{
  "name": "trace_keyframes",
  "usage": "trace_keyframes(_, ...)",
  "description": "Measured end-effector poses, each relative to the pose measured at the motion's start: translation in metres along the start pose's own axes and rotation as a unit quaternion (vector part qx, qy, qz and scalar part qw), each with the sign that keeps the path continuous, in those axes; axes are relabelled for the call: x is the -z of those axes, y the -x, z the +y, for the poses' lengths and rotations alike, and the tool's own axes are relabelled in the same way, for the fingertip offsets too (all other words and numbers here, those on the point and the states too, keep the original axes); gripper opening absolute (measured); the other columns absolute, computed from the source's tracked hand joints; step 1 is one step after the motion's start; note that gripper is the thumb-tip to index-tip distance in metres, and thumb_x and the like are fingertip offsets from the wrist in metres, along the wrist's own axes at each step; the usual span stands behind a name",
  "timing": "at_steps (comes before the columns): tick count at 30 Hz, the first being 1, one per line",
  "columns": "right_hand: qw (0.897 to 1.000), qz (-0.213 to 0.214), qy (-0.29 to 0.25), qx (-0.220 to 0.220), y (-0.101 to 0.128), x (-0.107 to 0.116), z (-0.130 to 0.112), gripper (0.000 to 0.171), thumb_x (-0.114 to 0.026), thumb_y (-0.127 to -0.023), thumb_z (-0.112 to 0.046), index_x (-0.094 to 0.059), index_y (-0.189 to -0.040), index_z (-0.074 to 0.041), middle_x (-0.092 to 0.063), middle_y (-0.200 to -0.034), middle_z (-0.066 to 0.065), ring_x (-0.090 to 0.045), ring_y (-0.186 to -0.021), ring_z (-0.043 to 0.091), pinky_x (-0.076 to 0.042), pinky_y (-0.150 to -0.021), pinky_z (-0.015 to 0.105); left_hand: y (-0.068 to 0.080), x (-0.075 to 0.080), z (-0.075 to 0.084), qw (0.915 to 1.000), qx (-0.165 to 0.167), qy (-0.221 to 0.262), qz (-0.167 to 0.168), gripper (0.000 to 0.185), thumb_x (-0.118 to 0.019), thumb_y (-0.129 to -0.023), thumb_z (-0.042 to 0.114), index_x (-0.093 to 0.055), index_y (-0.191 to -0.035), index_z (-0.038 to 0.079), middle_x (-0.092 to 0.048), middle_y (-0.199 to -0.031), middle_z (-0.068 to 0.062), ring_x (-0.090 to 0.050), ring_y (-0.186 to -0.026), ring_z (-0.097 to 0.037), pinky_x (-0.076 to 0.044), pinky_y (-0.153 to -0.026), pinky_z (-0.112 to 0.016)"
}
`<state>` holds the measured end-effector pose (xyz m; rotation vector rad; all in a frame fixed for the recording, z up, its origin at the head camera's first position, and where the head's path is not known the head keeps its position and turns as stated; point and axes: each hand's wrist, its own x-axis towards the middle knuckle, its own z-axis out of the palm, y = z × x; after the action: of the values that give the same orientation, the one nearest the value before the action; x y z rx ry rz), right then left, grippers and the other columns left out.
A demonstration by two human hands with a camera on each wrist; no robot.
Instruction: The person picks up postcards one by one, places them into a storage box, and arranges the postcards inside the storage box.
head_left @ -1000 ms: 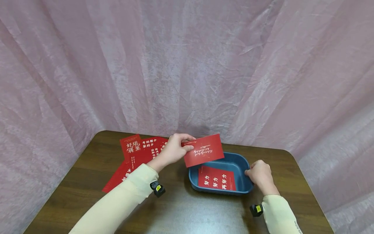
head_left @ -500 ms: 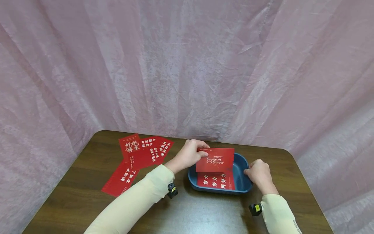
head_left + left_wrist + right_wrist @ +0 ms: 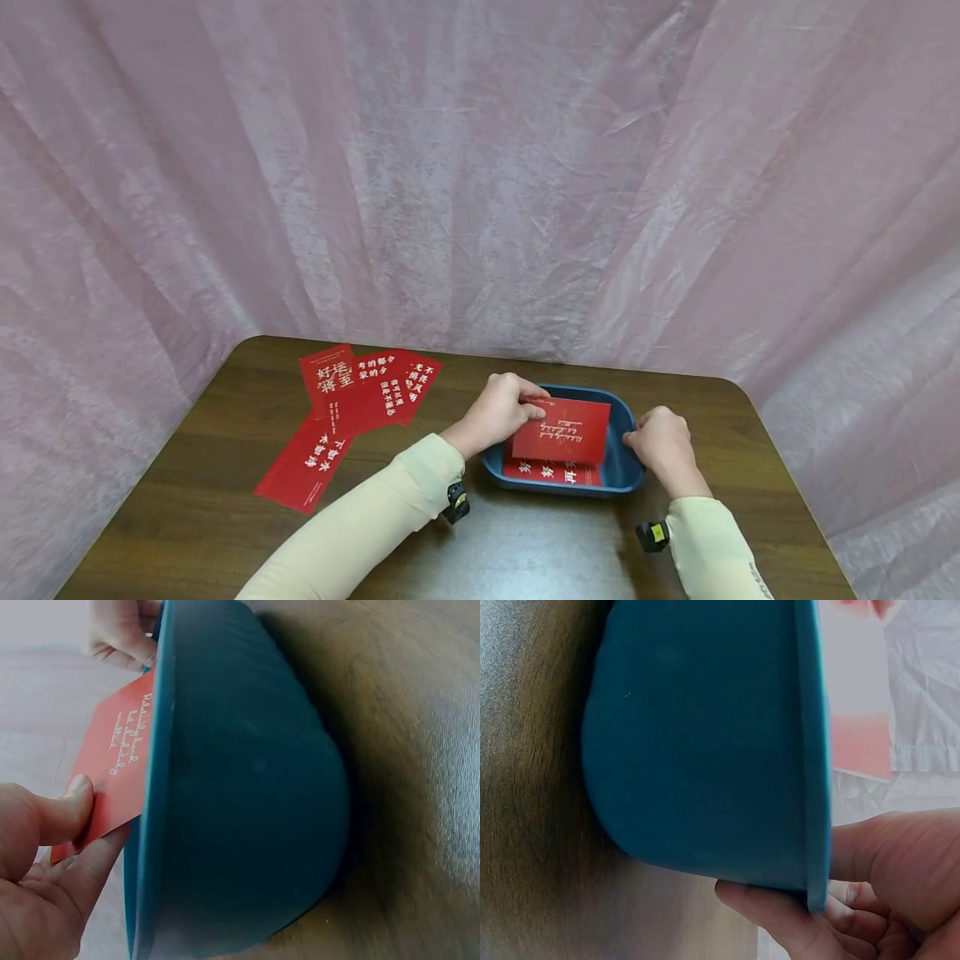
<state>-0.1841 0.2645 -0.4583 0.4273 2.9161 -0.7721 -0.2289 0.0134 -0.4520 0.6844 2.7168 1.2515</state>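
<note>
**A card is being lowered into the tray**

A red card [image 3: 561,430] is being pinched at its left edge between the thumb and fingers of the left hand [image 3: 498,408], and it is being held just above the inside of a blue tray [image 3: 626,467] on the wooden table [image 3: 225,467]. Another red card [image 3: 555,473], printed with white characters, is lying flat in the bottom of the tray and is being partly covered by the one above. The tray's right rim is being gripped by the right hand [image 3: 662,442], whose fingers are curled over and under the edge (this is shown plainly in the right wrist view). Four more red cards [image 3: 352,404] are lying spread on the table well to the left of the tray.

The placing step is judged to be nearly done: the held card is already inside the rim but is not yet being let go. A release is called for next, with the pinch being opened once the card is resting on the one beneath, while the tray is being steadied. After that, a reach back to the spread cards is likely to be needed.
</note>
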Motion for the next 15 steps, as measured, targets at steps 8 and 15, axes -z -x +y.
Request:
trace_keyframes(8, 1.000, 0.001, 0.006, -0.001, 0.001, 0.000, -0.001, 0.043, -0.066, -0.083, -0.018, -0.044, -0.046, -0.012, -0.034, -0.043, -0.003, -0.035, -0.041, 0.012, -0.029, -0.041, 0.024, 0.002, -0.015, -0.001, 0.9985, 0.029, -0.039, -0.024, 0.022, -0.074, -0.080, 0.020, -0.074, -0.102, 0.018, -0.072, -0.097, 0.004, -0.061, -0.092, -0.008, -0.049, -0.066, -0.017)
trace_keyframes(15, 1.000, 0.006, 0.005, 0.002, 0.002, 0.000, -0.001, 0.044, -0.067, -0.082, -0.017, -0.044, -0.045, -0.012, -0.033, -0.043, -0.003, -0.036, -0.041, 0.012, -0.030, -0.041, 0.024, 0.004, -0.025, -0.003, 0.9901, 0.040, -0.124, -0.053, 0.024, -0.075, -0.079, 0.021, -0.073, -0.103, 0.015, -0.071, -0.102, 0.001, -0.063, -0.090, -0.007, -0.052, -0.069, -0.021)
